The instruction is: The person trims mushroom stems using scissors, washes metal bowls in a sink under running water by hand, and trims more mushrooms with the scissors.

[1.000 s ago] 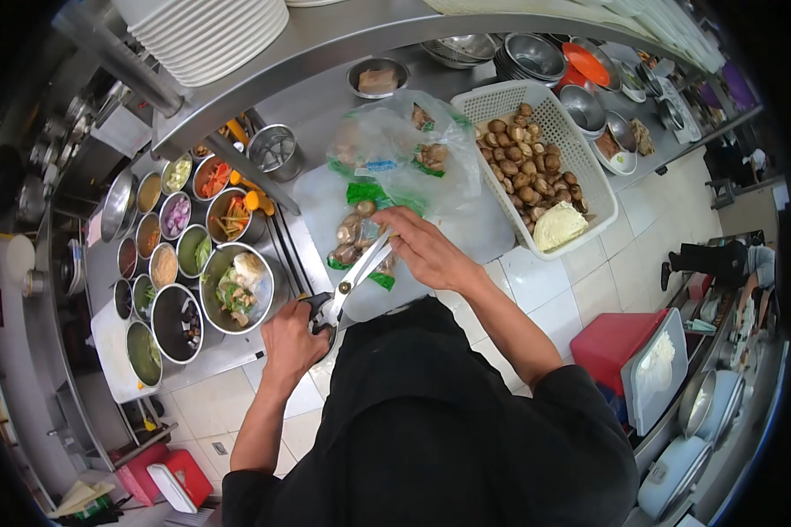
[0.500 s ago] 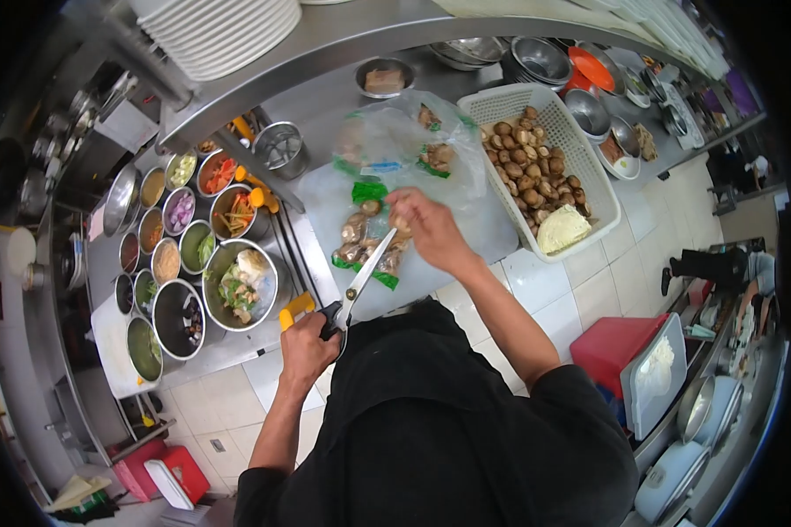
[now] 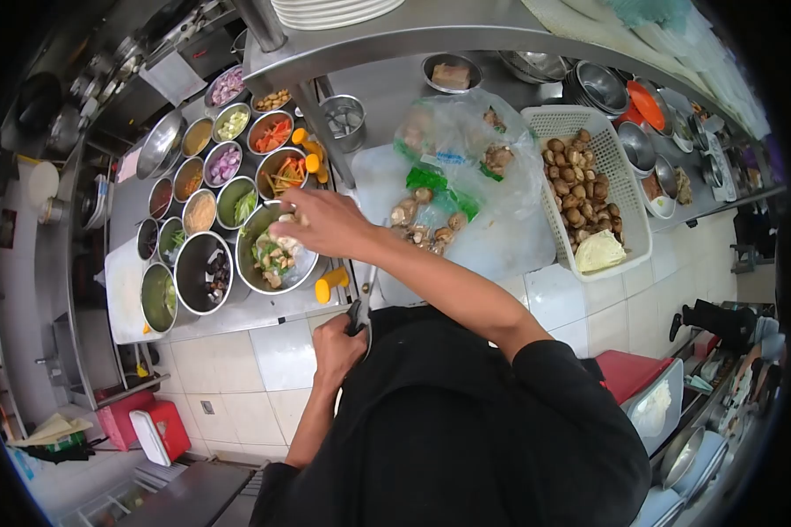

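Note:
My left hand (image 3: 338,349) is closed on the black handles of the scissors (image 3: 365,303), beside the dark apron. Stretched out to the left, my right hand (image 3: 325,224) hovers over a metal pot (image 3: 309,279) of mixed vegetables and a pale food. Its fingers look apart, and no held item can be made out between them. On the white cutting board (image 3: 501,246) lies an opened bag of mushrooms (image 3: 424,230) with green edges. Behind it sits a clear plastic bag (image 3: 453,145) with more mushroom packs.
Several metal pots of chopped ingredients (image 3: 224,164) stand at the left. A perforated white basket (image 3: 637,211) at the right holds brown mushrooms and a pale cabbage piece (image 3: 599,252). A yellow-handled item (image 3: 332,285) lies near the scissors. A metal shelf (image 3: 466,39) crosses above.
My right hand has moved left from the mushroom bag to above the pot. My left hand has lowered the scissors away from the bag. The view has shifted left.

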### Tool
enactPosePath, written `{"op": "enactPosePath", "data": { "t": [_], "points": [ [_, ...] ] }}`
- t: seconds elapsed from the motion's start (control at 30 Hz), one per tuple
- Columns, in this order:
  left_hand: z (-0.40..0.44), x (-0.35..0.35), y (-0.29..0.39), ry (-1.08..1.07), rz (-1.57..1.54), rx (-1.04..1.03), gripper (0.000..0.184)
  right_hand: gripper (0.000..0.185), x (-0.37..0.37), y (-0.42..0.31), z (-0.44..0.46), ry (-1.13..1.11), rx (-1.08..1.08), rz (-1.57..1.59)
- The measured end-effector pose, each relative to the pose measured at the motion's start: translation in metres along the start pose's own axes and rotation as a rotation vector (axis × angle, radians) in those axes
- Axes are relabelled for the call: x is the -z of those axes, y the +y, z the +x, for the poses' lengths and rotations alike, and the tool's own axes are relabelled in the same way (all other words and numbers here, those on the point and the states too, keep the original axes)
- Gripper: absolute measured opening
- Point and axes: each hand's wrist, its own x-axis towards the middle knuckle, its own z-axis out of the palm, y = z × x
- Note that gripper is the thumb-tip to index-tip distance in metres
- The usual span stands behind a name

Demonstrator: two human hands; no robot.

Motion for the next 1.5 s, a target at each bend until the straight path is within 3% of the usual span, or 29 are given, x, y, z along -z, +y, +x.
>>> {"op": "enactPosePath", "data": {
  "t": [0.07,0.17,0.2,0.27,0.33,0.43,0.47,0.53,0.6,0.67,0.73,0.83,0.93,1.13,1.37,1.47,1.5],
  "points": [
    [-0.003,0.006,-0.002,0.041,-0.055,0.044,0.023,0.029,0.027,0.011,-0.014,0.125,-0.03,0.043],
    [-0.003,0.011,-0.005,0.073,-0.062,0.058,0.023,0.011,0.102,0.043,-0.06,0.526,-0.168,-0.048],
    [-0.002,0.013,-0.004,0.073,-0.064,0.059,0.022,0.007,0.133,0.058,-0.077,0.744,-0.031,-0.268],
    [0.001,0.011,-0.002,0.07,-0.074,0.061,0.023,0.01,0.191,0.092,-0.117,0.989,-0.25,-0.447],
    [0.004,0.009,-0.001,0.075,-0.086,0.043,0.024,0.018,0.234,0.109,-0.148,1.026,-0.469,-0.801],
    [0.011,0.005,0.003,0.062,-0.079,-0.035,0.017,0.029,0.252,0.115,-0.164,1.036,-0.344,-1.213],
    [0.015,0.002,0.002,0.055,-0.073,-0.06,0.017,0.027,0.25,0.111,-0.169,1.008,-0.26,-1.151],
    [0.02,0.003,0.009,0.032,-0.037,-0.08,0.017,0.019,0.221,0.088,-0.161,0.84,-0.176,-0.237],
    [0.025,0.002,0.017,-0.028,-0.015,-0.036,0.024,0.02,0.181,0.082,-0.15,0.563,-0.188,-0.107],
    [0.029,0.0,0.024,-0.046,0.005,-0.035,0.024,0.02,0.144,0.1,-0.133,0.221,-0.197,-0.149],
    [0.029,-0.002,0.028,-0.068,0.011,-0.027,0.025,0.016,0.105,0.144,-0.113,0.089,-0.217,-0.364],
    [0.027,-0.003,0.033,-0.087,0.041,-0.039,0.026,0.026,0.068,0.162,-0.088,0.22,-0.545,-0.579],
    [0.023,-0.006,0.032,-0.093,0.045,-0.017,0.024,0.035,0.055,0.167,-0.074,0.299,-0.636,-0.601],
    [0.019,-0.012,0.04,-0.146,0.049,0.094,0.024,0.037,0.06,0.162,-0.071,0.307,-0.618,-0.462],
    [0.02,-0.01,0.045,-0.141,0.063,0.127,0.024,0.037,0.084,0.149,-0.098,0.45,-0.144,-0.323],
    [0.019,-0.005,0.046,-0.014,0.035,-0.031,0.021,0.037,0.103,0.108,-0.105,0.243,-0.541,0.536],
    [0.019,-0.004,0.046,0.043,0.023,-0.102,0.02,0.039,0.106,0.106,-0.108,0.213,-0.517,0.599]
  ]
}}
